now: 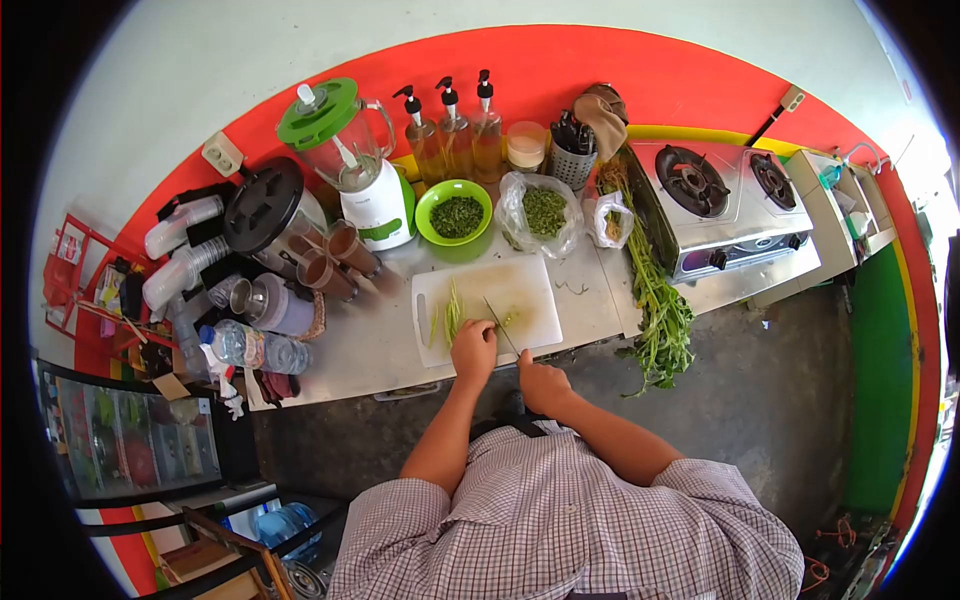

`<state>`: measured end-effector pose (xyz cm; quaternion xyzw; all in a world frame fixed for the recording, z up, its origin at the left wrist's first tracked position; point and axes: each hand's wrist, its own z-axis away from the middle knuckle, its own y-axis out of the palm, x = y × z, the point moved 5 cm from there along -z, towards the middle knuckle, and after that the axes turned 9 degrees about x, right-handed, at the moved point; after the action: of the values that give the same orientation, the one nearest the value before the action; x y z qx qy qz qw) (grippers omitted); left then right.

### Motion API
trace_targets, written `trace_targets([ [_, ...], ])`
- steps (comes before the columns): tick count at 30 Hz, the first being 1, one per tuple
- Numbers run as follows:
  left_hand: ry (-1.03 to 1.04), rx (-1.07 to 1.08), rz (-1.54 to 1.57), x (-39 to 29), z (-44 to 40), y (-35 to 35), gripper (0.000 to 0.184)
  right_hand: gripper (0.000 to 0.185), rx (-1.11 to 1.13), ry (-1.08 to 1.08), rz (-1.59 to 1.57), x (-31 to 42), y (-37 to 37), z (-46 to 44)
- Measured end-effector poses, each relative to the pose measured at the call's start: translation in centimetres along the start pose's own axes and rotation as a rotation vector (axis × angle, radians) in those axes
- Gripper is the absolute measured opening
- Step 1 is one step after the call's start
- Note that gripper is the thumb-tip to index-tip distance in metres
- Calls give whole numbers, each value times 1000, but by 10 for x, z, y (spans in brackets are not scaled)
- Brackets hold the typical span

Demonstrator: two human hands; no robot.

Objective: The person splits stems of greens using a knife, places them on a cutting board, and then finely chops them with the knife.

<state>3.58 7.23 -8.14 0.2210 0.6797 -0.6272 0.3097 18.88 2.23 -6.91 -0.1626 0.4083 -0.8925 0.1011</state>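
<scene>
By the counter's front edge (588, 328), my right fingers (537, 378) grip the knife (502, 326); slipping, it could nick my left fingers (482, 334), curled over stalks (453, 308).

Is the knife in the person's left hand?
No, the right hand grips the knife, while the left hand is at the green stalks.

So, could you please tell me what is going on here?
A person is cutting green stalks on a white cutting board. The right hand holds a knife, its blade over the board; the left hand is curled beside the stalks, though its exact grip is hard to see. Behind the board, chopped greens fill part of a green bowl, and more sit in a clear plastic bag. A leafy bunch hangs over the counter's edge.
</scene>
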Motion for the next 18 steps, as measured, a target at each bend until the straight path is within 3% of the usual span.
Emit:
trace_targets([
  [4, -11, 47, 19, 3, -5, 1, 11, 40, -33, -14, -62, -3, -8, -9],
  [7, 23, 10, 13, 3, -1, 1, 11, 52, 34, -17, -29, -2, -28, -6],
  [18, 103, -64, 100, 5, 7, 5, 11, 48, 13, 28, -61, -1, -9, -3],
])
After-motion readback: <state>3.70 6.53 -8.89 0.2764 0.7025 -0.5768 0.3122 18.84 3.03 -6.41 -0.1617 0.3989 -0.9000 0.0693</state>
